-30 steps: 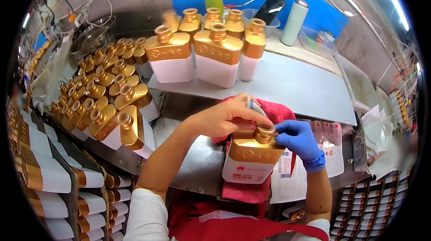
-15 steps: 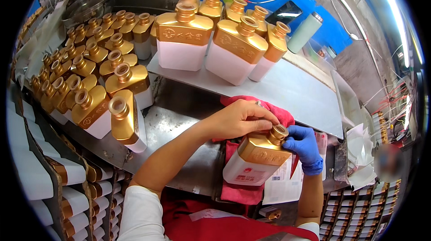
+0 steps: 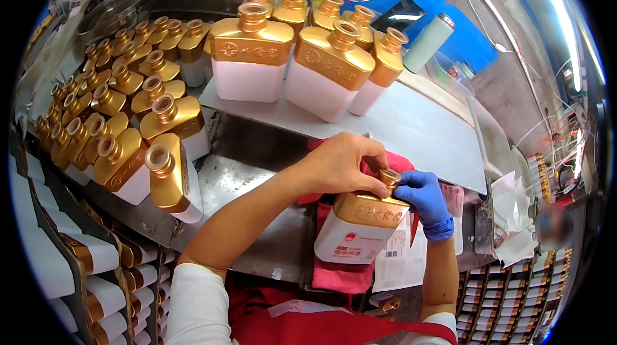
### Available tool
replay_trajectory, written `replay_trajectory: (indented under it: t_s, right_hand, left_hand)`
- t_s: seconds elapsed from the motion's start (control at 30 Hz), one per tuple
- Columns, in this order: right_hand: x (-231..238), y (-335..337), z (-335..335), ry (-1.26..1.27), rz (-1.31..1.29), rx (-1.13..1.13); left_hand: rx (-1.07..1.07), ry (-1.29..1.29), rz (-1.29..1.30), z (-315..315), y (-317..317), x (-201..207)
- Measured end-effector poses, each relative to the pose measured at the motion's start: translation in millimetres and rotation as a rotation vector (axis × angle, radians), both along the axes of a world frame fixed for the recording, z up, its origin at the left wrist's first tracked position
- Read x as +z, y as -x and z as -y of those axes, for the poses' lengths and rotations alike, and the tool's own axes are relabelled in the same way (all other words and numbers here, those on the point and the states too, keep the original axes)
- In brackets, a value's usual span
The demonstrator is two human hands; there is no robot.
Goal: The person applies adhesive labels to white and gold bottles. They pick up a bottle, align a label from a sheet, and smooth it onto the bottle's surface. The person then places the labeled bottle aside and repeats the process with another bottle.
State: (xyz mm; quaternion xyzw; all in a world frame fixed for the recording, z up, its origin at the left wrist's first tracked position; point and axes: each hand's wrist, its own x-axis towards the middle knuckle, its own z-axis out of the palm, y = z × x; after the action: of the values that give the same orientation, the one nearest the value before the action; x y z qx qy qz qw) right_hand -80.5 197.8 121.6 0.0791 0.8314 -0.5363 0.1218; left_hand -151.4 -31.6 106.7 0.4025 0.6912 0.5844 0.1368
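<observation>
A bottle [image 3: 360, 232] with a gold top half and a white lower half with red print rests tilted on a pink-red cloth [image 3: 340, 279] in front of me. My bare left hand [image 3: 346, 163] is closed at its gold neck, with the thumb along the near side and the fingers curled over. My right hand [image 3: 425, 200], in a blue glove, grips the right side of the neck and shoulder. A narrow red thing, partly hidden, shows below the glove; I cannot make out its kind.
Similar bottles [image 3: 116, 155] crowd the left of the metal bench [image 3: 238, 194]. Several more stand on a raised grey board [image 3: 411, 133], with a pale green flask [image 3: 429, 43] behind. Printed paper [image 3: 402, 261] lies under my right forearm. Racks of bottles [image 3: 508, 303] flank the bench below.
The bottle has turned slightly, so its printed front shows more squarely. My left fingers have shifted over the neck, and the right hand stays beside it. The whole view has shifted slightly.
</observation>
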Motion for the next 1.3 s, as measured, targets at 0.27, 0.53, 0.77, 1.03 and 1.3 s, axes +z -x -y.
replay_trajectory:
  t_s: [0.27,0.53,0.77,1.03,1.3]
  right_hand:
    - [11,-1,13,0.044,-0.074,0.019]
    - [7,6,2,0.140,0.017,0.121]
    - [-8,9,-6,0.241,-0.063,0.159]
    - [-24,9,-13,0.352,-0.079,0.099]
    - [-23,4,-10,0.269,-0.177,0.089]
  left_hand:
    - [-0.063,-0.040,0.075,-5,11,-10]
    - [-0.157,-0.063,0.290,-2,17,-11]
    - [-0.117,-0.034,0.305,-3,11,-9]
    - [0.094,0.128,-0.099,-10,-10,-4]
    - [0.153,0.166,-0.216,-11,-12,-6]
